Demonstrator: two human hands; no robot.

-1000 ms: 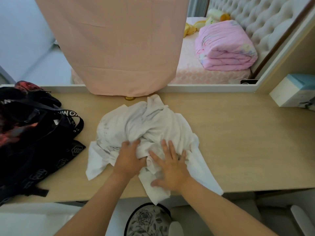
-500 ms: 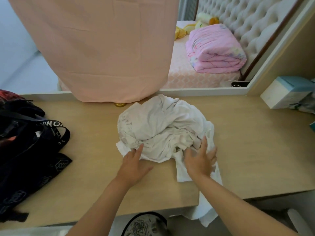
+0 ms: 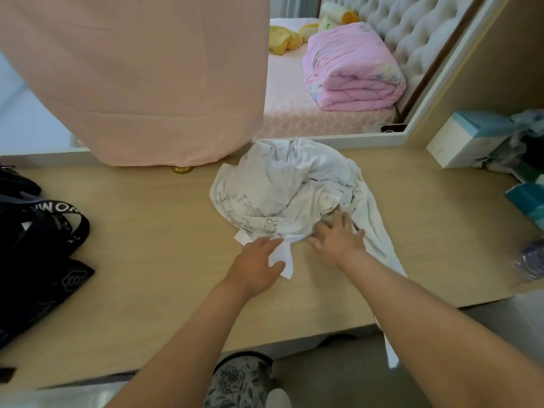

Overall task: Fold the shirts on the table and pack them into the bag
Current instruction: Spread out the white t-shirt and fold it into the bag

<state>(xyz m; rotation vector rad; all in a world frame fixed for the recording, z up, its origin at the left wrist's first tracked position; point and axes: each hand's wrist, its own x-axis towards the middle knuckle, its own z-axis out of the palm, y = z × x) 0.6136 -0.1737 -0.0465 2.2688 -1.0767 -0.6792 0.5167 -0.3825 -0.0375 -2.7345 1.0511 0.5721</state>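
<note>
A crumpled white shirt point(image 3: 288, 187) with faint grey print lies in a heap at the back middle of the wooden table point(image 3: 147, 260). One long part of it trails right and down over the table's front edge. My left hand point(image 3: 256, 266) rests at the heap's near edge, fingers straight, lying over a small white flap of the shirt. My right hand point(image 3: 338, 234) lies on the shirt's near right side with fingers spread flat. A black bag point(image 3: 38, 245) with white lettering on its straps sits slumped at the table's left end.
A pink cloth point(image 3: 132, 78) hangs down to the table's back edge, with a small gold object point(image 3: 182, 169) under it. A white and teal box point(image 3: 471, 136) and teal packets point(image 3: 527, 198) crowd the right end. A patterned stool point(image 3: 238, 381) stands below the front edge.
The shirt heap has slid away from me and to the right, toward the table's back. Both hands came off the top of the heap and now lie at its near edge.
</note>
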